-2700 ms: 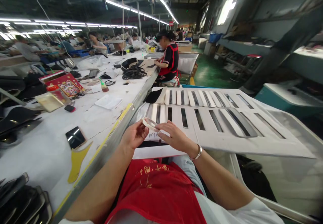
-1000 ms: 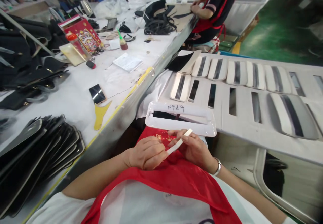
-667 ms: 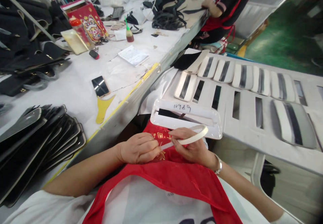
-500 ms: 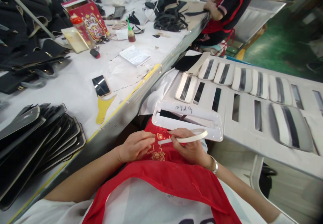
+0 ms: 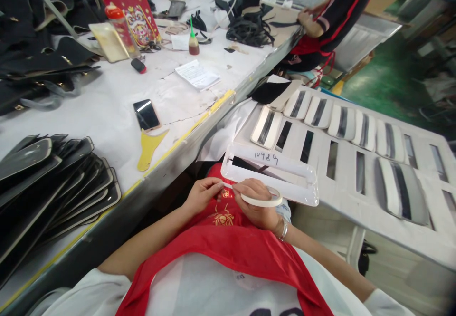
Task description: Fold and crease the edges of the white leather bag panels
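My right hand (image 5: 257,207) holds a narrow roll of white tape (image 5: 265,203), with the ring sticking out past the fingers on the right. A short strip of tape (image 5: 228,186) spans the gap to my left hand (image 5: 202,196), whose thumb and forefinger pinch its free end. Both hands are above the red apron (image 5: 223,206), close to my lap. Just beyond them lies a white slotted template (image 5: 306,197) marked with handwritten digits, on the edge of the right-hand table.
Several pale pieces with dark stripes (image 5: 342,122) lie on a slotted board (image 5: 320,164). On the left table are stacked dark panels (image 5: 89,183), a phone (image 5: 147,115), a yellow scraper (image 5: 149,149), a notepad (image 5: 197,74) and a small bottle (image 5: 193,45). A co-worker (image 5: 320,26) is at the far side.
My left hand has come up to the tape and pinched its end. My right hand has shifted slightly left, turning the roll flatter. The view has moved slightly.
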A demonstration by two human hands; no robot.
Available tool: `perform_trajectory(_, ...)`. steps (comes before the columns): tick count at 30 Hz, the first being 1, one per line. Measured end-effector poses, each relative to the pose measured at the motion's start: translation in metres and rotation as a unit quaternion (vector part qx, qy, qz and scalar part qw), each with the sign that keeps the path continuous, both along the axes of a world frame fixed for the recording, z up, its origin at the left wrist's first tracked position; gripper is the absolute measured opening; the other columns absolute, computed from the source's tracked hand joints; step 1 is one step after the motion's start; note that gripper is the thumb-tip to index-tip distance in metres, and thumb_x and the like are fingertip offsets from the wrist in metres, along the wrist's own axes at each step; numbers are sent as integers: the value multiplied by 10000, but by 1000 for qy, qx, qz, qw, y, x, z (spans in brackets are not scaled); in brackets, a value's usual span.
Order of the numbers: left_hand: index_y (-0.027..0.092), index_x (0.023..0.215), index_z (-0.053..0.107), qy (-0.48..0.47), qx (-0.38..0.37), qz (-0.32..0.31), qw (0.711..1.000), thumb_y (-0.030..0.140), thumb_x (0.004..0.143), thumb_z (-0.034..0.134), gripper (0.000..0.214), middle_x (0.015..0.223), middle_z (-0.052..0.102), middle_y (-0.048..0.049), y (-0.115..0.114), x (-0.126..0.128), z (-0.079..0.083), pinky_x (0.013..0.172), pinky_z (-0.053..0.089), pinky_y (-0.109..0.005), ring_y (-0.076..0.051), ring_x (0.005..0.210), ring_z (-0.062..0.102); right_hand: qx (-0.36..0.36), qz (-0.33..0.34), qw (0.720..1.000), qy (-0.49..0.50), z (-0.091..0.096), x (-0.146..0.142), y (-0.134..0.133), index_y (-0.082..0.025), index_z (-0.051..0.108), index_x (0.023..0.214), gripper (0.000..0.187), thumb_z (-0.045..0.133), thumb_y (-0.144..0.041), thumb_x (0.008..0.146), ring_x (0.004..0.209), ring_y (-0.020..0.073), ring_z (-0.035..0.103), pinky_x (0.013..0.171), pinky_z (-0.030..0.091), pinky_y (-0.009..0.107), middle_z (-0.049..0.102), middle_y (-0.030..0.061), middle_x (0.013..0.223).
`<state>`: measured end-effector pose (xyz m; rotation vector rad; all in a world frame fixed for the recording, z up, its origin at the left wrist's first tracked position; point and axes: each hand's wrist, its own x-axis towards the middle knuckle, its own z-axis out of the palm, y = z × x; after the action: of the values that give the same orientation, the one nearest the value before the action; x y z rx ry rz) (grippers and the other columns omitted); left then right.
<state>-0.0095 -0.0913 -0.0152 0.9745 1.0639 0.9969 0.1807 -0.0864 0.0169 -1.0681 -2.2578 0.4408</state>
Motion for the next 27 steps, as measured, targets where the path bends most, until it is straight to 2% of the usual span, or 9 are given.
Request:
perform_trajectory(3, 148, 698, 665, 53, 56, 0, 997, 342, 809, 618, 229, 593, 582, -2, 2, -5, 0, 544, 443, -203, -98, 517, 527, 19, 12, 1000, -11, 2, 0, 0, -232, 679, 898, 132, 563, -260, 842, 767, 179, 621, 851, 461, 374, 709, 47, 833)
perform_trajectory(5, 152, 708, 670, 111, 114, 22, 987, 315, 828, 598, 214, 622, 589, -6, 2, -7, -3, 572, 436, -202, -97, 545, 535, 51, 21, 998, -31, 1, 2, 1, -239, 678, 914, 136, 575, -279, 834, 775, 169, 643, 943, 428, 394, 718, 32, 855)
perform_trajectory(10, 163, 725, 660, 186, 213, 79, 956, 292, 854, 563, 206, 620, 563, 10, 3, -5, -22, 600, 412, -214, -96, 573, 507, 170, -7, 985, -31, -12, 7, 6, -213, 645, 956, 165, 572, -170, 814, 756, 130, 653, 1050, 350, 408, 723, 2, 904)
perform_trajectory(14, 162, 721, 639, 195, 214, 96, 952, 297, 879, 530, 235, 592, 512, 25, 4, 1, -36, 597, 393, -218, -91, 566, 474, 227, -12, 972, -53, -18, 9, 7, -215, 626, 930, 177, 594, -125, 780, 707, 112, 635, 1047, 343, 398, 715, -29, 832)
perform_trajectory(19, 163, 731, 642, 219, 217, 124, 943, 314, 891, 508, 258, 617, 496, 19, 9, 7, -45, 618, 394, -228, -100, 599, 471, 230, -19, 970, -73, -22, 12, 8, -214, 626, 957, 176, 591, -138, 802, 717, 113, 623, 1039, 338, 389, 698, -27, 783)
perform_trajectory(27, 168, 747, 642, 245, 235, 123, 933, 332, 884, 503, 255, 677, 554, 0, 13, 6, -42, 646, 411, -238, -116, 646, 513, 222, -32, 972, -75, -37, 16, 10, -211, 623, 917, 138, 597, -136, 803, 755, 127, 598, 1011, 359, 389, 687, -27, 794)
